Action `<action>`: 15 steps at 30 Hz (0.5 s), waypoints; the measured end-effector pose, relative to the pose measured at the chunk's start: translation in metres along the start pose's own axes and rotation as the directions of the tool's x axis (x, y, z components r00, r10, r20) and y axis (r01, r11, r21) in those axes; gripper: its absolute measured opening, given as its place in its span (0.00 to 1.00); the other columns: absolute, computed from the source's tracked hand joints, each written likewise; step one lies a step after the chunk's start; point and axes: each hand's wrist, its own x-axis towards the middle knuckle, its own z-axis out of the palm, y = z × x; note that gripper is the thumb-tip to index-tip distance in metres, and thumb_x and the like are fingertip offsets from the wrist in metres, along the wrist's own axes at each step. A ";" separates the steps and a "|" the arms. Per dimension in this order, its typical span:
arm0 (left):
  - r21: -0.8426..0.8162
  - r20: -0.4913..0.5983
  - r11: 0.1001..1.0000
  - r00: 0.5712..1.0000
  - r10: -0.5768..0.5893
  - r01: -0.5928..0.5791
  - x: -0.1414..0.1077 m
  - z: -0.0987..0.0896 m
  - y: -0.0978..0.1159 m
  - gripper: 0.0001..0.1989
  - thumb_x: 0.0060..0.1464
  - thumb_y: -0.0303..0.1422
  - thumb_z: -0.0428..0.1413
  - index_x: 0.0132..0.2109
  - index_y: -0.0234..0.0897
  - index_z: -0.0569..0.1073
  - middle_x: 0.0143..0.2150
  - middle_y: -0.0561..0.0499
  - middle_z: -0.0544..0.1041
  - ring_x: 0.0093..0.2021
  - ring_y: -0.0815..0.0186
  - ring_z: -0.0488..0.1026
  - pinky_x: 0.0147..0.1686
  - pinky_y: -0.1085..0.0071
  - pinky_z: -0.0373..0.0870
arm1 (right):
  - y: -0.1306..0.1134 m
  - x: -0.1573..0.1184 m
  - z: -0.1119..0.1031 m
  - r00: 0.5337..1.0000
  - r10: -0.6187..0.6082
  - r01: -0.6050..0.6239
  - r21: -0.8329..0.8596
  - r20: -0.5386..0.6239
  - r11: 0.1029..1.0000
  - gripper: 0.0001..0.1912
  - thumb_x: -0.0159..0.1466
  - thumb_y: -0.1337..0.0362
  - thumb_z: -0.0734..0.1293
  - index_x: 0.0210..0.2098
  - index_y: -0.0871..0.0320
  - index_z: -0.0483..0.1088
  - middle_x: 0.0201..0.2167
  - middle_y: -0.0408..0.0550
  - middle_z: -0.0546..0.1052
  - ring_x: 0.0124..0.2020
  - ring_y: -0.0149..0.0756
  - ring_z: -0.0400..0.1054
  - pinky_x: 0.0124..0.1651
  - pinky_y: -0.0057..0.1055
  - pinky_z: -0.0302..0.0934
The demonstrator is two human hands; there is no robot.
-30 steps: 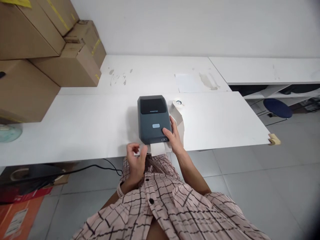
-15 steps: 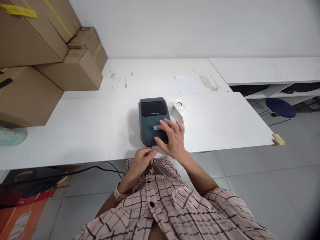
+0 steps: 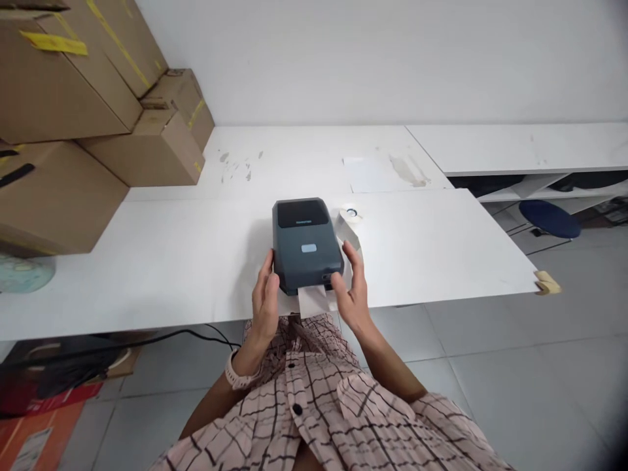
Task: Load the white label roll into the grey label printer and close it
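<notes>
A dark blue-grey label printer (image 3: 307, 258) with a black window and a light button stands near the table's front edge. From its front a white paper strip (image 3: 313, 301) hangs toward me. My left hand (image 3: 265, 297) is at the printer's left side, fingers apart and nothing held. On the other side, my right hand (image 3: 354, 288) has its fingers spread, with the thumb at the printer's front right corner. Behind the right hand a small white roll (image 3: 351, 214) stands with a loose strip (image 3: 347, 232) running down beside the printer.
Cardboard boxes (image 3: 167, 147) are stacked at the left on the white table (image 3: 432, 248). A greenish jar-like object (image 3: 24, 273) sits at the left edge. Paper (image 3: 367, 175) lies behind the roll; a blue stool (image 3: 549, 218) stands at the right.
My left hand has let go of the paper strip and moved up to the printer's left side. My right hand has moved off the printer's top to its right side. More strip shows.
</notes>
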 end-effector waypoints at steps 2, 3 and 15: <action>-0.044 -0.021 0.996 0.996 0.083 -0.083 0.009 -0.002 0.011 0.33 0.68 0.53 0.45 0.73 0.46 0.60 0.76 0.49 0.60 0.76 0.54 0.54 0.73 0.60 0.58 | 0.002 0.005 -0.003 0.996 0.092 -0.094 0.163 0.018 0.982 0.32 0.74 0.44 0.56 0.73 0.42 0.50 0.75 0.49 0.57 0.75 0.51 0.53 0.72 0.58 0.57; -0.066 -0.037 0.990 0.992 0.124 -0.126 0.017 -0.004 0.018 0.32 0.68 0.53 0.45 0.73 0.46 0.61 0.75 0.48 0.61 0.76 0.54 0.56 0.73 0.59 0.58 | 0.000 0.012 -0.005 0.995 0.095 -0.100 0.214 0.035 0.972 0.32 0.74 0.43 0.55 0.74 0.42 0.50 0.75 0.50 0.58 0.74 0.52 0.55 0.72 0.58 0.57; 0.216 0.016 0.976 0.999 0.035 -0.037 0.103 0.014 -0.017 0.39 0.52 0.29 0.62 0.70 0.46 0.63 0.74 0.44 0.63 0.75 0.46 0.55 0.74 0.44 0.49 | -0.013 0.144 0.012 0.950 -0.273 0.285 -0.066 0.150 0.956 0.25 0.73 0.52 0.59 0.67 0.52 0.64 0.65 0.54 0.73 0.64 0.49 0.69 0.68 0.51 0.60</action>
